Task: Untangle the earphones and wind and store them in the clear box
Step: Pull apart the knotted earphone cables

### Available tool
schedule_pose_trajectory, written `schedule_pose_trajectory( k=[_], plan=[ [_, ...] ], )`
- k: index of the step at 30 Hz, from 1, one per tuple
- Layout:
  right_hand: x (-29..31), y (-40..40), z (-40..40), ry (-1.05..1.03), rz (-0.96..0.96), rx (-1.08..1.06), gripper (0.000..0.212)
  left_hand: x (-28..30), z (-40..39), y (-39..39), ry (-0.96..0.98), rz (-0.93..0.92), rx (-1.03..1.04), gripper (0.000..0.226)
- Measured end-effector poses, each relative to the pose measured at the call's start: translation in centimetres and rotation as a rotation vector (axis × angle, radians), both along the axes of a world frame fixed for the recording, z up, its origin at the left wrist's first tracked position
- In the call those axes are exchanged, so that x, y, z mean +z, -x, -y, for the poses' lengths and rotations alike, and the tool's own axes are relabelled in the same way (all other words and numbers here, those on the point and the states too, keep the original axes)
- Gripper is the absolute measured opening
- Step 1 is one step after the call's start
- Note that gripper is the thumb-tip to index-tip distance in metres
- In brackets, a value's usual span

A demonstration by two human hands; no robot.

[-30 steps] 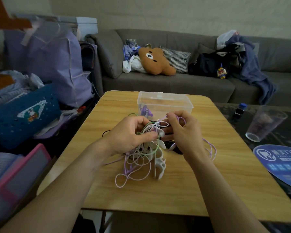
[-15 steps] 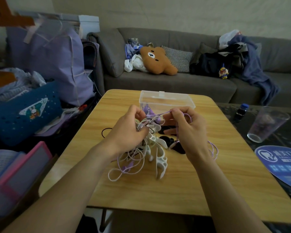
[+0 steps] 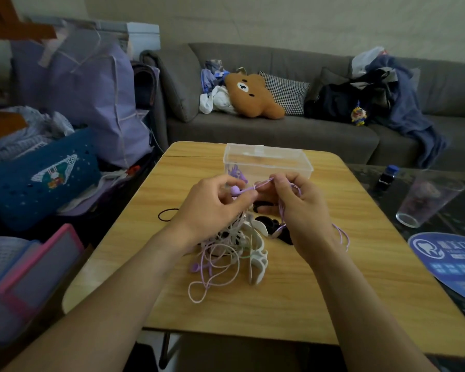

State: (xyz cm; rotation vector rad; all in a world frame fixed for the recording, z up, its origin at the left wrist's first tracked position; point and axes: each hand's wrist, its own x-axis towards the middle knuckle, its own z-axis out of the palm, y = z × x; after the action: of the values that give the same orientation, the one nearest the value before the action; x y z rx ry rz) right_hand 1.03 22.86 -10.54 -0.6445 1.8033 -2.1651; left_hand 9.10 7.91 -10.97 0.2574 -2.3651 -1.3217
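Clearly the biggest thing behind the work is the grey sofa [image 3: 279, 130], with a brown bear cushion [image 3: 253, 95] and a heap of dark clothes [image 3: 387, 98] on it. Nearer stands the wooden tabletop [image 3: 320, 285], and beside it on the right a dark glass surface carries an upright drinking glass [image 3: 427, 200].

At the far middle of the tabletop sits the clear box [image 3: 269, 162], its lid off or out of view, with something purple already inside at its left end. Just in front of it lies the tangle of earphones [image 3: 226, 248]: white, pale purple and a thin green cord knotted together around white cable winders [image 3: 258, 253], with black pieces [image 3: 274, 224] to the right.

Both hands hover close together over that pile. The left hand [image 3: 215, 208] pinches a purple earbud [image 3: 236, 189] between thumb and forefinger; the right hand [image 3: 301, 208] pinches the purple cord [image 3: 263, 182] just past it, with more of that cord looping down over its fingers.

The step in hand looks like freeing the purple set from the knot. It should go best by keeping the bud fixed in the left hand and letting the right feed the cord through loop by loop, following it down into the pile, not tugging. A hard pull would likely tighten the knots and drag the winders along. The slack hanging off the right hand should stay clear of the pile so it does not catch again.
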Motion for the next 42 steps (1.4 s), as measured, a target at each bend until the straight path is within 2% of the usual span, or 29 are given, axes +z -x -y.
schedule_pose_trajectory(
  k=[10,13,16,22,26,29,33,35,38,42],
  plan=[
    [0.07,-0.26,-0.08,-0.008,-0.009,0.124,0.018,0.3,-0.66,-0.25,0.11,-0.172,0.12,0.031],
    [0.05,-0.5,0.01,0.013,0.0,0.123,0.018,0.17,-0.5,-0.2,0.057,-0.168,0.058,0.026],
    [0.08,-0.6,0.11,0.045,0.043,0.109,0.019,0.01,-0.4,-0.15,0.034,-0.163,0.006,0.033],
    [-0.09,-0.55,0.34,0.063,0.064,0.083,0.018,-0.03,-0.32,0.01,0.077,-0.171,0.047,0.028],
    [0.31,-0.58,0.09,0.043,0.036,0.073,0.02,0.05,-0.24,-0.21,0.201,-0.249,0.144,0.02],
    [0.57,-0.57,-0.09,0.034,0.032,0.071,0.018,0.17,-0.13,-0.07,0.358,-0.315,0.199,0.025],
    [0.66,-0.86,-0.11,0.033,0.01,0.085,0.017,0.29,-0.48,0.0,0.453,-0.361,0.254,0.009],
    [0.61,-0.88,-0.17,0.023,-0.004,0.083,0.017,0.23,-0.7,-0.04,0.397,-0.334,0.241,0.005],
    [0.5,-0.71,-0.28,0.027,0.013,0.094,0.02,0.35,-0.82,-0.23,0.193,-0.237,0.196,0.004],
    [0.72,-0.31,-0.25,0.179,0.227,0.134,0.027,0.61,-0.4,-0.18,-0.04,-0.165,0.193,0.009]
  ],
)
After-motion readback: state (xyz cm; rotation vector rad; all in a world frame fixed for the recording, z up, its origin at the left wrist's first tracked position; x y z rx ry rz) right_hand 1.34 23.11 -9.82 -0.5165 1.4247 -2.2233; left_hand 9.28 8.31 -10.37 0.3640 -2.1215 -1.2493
